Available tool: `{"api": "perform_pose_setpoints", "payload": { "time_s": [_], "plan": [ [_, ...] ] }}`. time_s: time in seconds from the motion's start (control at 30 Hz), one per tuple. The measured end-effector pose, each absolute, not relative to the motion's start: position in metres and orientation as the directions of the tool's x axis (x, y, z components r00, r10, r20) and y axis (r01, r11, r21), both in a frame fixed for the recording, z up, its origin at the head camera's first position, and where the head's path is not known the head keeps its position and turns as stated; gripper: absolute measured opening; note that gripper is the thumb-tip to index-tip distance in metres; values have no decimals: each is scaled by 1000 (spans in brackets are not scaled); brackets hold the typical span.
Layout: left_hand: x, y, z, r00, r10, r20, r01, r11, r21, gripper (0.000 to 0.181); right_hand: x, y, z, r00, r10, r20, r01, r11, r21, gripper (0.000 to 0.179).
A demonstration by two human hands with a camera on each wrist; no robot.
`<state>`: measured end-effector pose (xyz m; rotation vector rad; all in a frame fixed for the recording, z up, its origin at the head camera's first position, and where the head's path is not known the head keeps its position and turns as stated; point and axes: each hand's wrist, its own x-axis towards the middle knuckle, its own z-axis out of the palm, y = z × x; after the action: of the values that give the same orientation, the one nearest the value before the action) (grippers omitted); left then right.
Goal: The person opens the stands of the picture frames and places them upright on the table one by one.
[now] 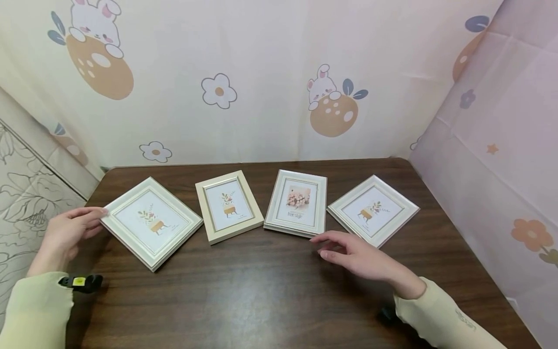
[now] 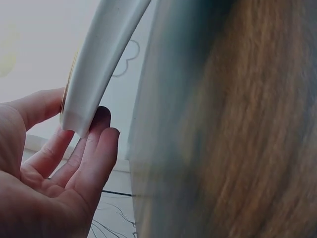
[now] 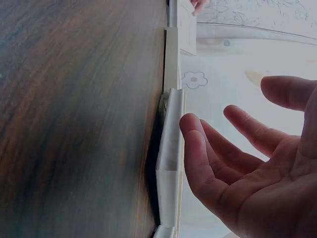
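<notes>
Four picture frames would be several; the leftmost white picture frame lies turned cornerwise. My left hand pinches its left corner, thumb on the face side and fingers at the underside, as the left wrist view shows on the white frame edge. Over the near right corner of the white "free style" picture frame hovers my right hand, fingers loosely bent with nothing between them. In the right wrist view that hand has its fingertips close beside the frame's edge.
A cream picture frame stands second from left, and another white picture frame lies at the right, partly behind my right hand. All rest on a dark wooden table. A patterned curtain borders the table's back.
</notes>
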<state>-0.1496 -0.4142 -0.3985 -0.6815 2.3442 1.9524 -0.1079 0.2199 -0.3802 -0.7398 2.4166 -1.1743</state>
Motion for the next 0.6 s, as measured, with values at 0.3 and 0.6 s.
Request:
{"api": "perform_pose_setpoints", "payload": {
  "time_s": [0.3,0.6],
  "plan": [
    [-148,-401,-385,-918,-316,-238,-216,-103,971,8,-109,221,-378,-801,-592,-92,-294,522,-801,36],
    [-143,-385,-366,-922,-359,-143,-98,-140,985,12,-110,222,-376,-810,-580,-87,-299,536,-789,31]
  ]
}}
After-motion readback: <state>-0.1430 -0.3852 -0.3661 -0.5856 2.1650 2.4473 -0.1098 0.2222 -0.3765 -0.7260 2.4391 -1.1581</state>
